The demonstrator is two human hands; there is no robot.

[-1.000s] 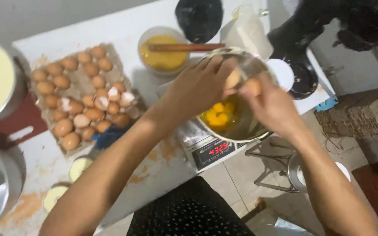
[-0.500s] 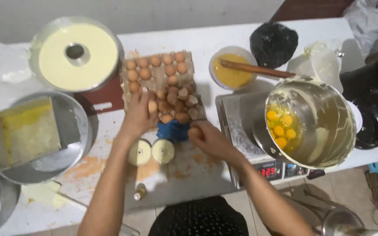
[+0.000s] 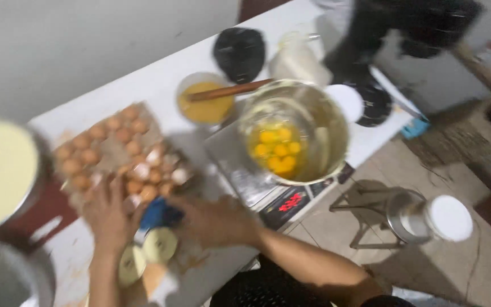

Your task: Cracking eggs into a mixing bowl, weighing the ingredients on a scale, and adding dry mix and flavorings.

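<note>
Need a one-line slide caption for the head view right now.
Both hands, left hand and right hand, reach at the egg tray beside a metal bowl of cracked yolks on a scale.

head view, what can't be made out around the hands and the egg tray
- Left hand, head view: motion blur hides whether its fingers grip a brown egg at the cardboard egg tray.
- Right hand: blurred; what it touches cannot be told.
- Blue object between the hands: partly covered, kind unclear.
- Red digits on the flat metal kitchen scale: too blurred to read.
- Round pale ring cake: cut off by the left edge.
</note>
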